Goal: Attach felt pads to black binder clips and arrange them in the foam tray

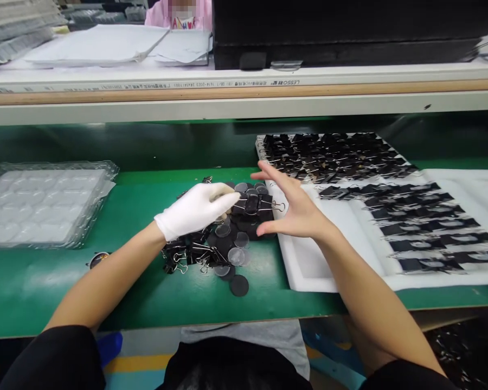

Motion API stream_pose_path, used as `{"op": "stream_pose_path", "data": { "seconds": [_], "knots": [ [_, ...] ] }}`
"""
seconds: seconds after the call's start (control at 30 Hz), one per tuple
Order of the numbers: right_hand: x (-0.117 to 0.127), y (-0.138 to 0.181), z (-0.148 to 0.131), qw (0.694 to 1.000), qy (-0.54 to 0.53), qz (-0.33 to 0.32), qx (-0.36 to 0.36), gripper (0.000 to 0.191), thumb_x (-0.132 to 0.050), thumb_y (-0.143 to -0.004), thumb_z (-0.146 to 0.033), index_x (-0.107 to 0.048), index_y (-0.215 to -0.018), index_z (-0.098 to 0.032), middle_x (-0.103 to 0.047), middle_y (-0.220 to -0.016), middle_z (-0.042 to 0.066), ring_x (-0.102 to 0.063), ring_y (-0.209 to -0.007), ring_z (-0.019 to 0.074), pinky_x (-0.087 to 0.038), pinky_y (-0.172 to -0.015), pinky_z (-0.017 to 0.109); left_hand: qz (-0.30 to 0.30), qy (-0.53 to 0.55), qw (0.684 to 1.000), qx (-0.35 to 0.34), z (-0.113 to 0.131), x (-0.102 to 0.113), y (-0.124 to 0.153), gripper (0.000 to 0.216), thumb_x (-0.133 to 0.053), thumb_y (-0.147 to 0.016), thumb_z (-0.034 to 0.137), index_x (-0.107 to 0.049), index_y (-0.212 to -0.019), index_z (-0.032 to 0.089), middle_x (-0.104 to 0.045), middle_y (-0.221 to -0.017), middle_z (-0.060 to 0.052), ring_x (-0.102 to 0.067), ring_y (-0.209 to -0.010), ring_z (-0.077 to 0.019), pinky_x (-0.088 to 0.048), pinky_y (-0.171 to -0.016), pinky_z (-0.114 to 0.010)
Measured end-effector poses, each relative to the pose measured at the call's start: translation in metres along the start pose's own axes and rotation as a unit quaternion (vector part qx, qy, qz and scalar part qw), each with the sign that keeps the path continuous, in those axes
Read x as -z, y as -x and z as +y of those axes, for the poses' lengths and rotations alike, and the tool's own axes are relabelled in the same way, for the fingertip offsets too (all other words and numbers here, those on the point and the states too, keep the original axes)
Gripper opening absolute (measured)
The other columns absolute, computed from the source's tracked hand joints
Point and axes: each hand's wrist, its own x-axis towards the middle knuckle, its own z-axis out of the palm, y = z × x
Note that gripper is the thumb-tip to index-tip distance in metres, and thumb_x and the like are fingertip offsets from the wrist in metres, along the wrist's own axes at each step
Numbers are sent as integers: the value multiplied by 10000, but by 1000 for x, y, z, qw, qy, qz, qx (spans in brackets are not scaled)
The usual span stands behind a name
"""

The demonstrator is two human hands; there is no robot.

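My left hand (pixel 197 210), in a white glove, pinches a group of black binder clips (pixel 252 203) whose wire handles stick out to the right. What the clips grip is too dark to make out. Bare and spread, my right hand (pixel 299 208) curves around the right end of these clips, thumb below and fingers above, with a gap before the wires. Under and in front of the hands lie loose black binder clips (pixel 193 252), clear discs (pixel 236 256) and black discs (pixel 239 285) on the green table (pixel 146 303).
To the right, a white foam tray (pixel 305 268) holds rows of clipped black pieces (pixel 427 227); another full tray (pixel 333 154) lies behind it. Clear plastic trays (pixel 44 206) are stacked at left. A shelf (pixel 146 111) crosses behind, with papers and a black box (pixel 350 32). A person in pink (pixel 158 13) sits beyond.
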Motion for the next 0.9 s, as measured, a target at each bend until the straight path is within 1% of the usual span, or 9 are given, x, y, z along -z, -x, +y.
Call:
{"op": "stream_pose_path", "data": {
  "seconds": [0.07, 0.13, 0.2, 0.27, 0.33, 0.47, 0.57, 0.73, 0.9],
  "knots": [
    [-3, -2, -3, 998, -56, -25, -28, 661, -726, -894, -508, -519, -1482, -287, -713, -1306, 82, -677, -1182, 293, -483, -1045, 485, 6, -26, 1000, -6, 0, -2, 1, 437, -439, -998, 537, -695, -1011, 182, -711, -794, -6, -656, -748, -164, -498, -718, -281],
    [-4, -3, -7, 995, -83, -35, -51, 359, -691, -930, -353, -681, -1276, -255, -763, -1195, 56, -720, -1081, 246, -531, -980, 409, 7, -43, 999, -12, 2, -5, 2, 457, -436, -996, 555, -699, -1067, 188, -734, -864, -14, -665, -787, -178, -508, -737, -292],
    [1, -3, -12, 992, -95, -46, -67, 226, -686, -912, -263, -739, -1129, -230, -785, -1116, 43, -735, -1016, 224, -557, -924, 358, 0, -53, 998, -27, 5, -7, 5, 489, -441, -990, 578, -686, -1179, 200, -756, -1024, -32, -684, -891, -199, -527, -791, -304],
    [16, 0, -14, 991, -92, -53, -75, 226, -702, -885, -234, -751, -1105, -225, -791, -1077, 37, -739, -983, 218, -567, -906, 341, -5, -62, 997, -35, 9, -6, 8, 539, -432, -992, 592, -627, -1327, 217, -741, -1188, -43, -688, -1006, -217, -539, -851, -312],
    [40, 8, -10, 993, -63, -55, -81, 276, -709, -879, -242, -752, -1151, -229, -791, -1074, 40, -739, -982, 226, -570, -911, 351, -2, -80, 996, -32, 12, -3, 11, 575, -413, -1000, 598, -566, -1418, 233, -717, -1280, -45, -682, -1080, -228, -542, -895, -320],
    [97, 36, 17, 988, 33, -30, -148, 299, -696, -896, -303, -762, -1182, -248, -780, -1124, 55, -727, -1044, 264, -572, -925, 399, -7, -120, 992, -42, 10, 5, 13, 511, -411, -1004, 600, -644, -1331, 283, -694, -1341, -9, -663, -1170, -241, -528, -971, -330],
    [121, 64, 47, 977, 81, -12, -196, 270, -704, -883, -348, -783, -1123, -255, -779, -1112, 60, -722, -1056, 289, -572, -936, 434, -24, -129, 990, -58, 9, 7, 13, 467, -419, -1008, 589, -680, -1278, 311, -699, -1333, 25, -660, -1181, -227, -516, -997, -315],
    [123, 99, 88, 974, 121, -27, -191, 239, -643, -915, -334, -784, -1086, -246, -779, -1098, 73, -730, -1026, 282, -551, -940, 447, -8, -110, 992, -68, 10, 4, 13, 458, -409, -1013, 585, -708, -1228, 312, -722, -1287, 43, -671, -1140, -210, -523, -966, -291],
    [117, 112, 102, 961, 222, -28, -164, 256, -574, -980, -344, -772, -1129, -282, -753, -1147, 84, -699, -1055, 291, -436, -991, 505, -17, -113, 991, -70, 11, 5, 13, 478, -401, -1009, 586, -716, -1224, 299, -732, -1259, 36, -681, -1110, -203, -530, -950, -283]
  ]
}}
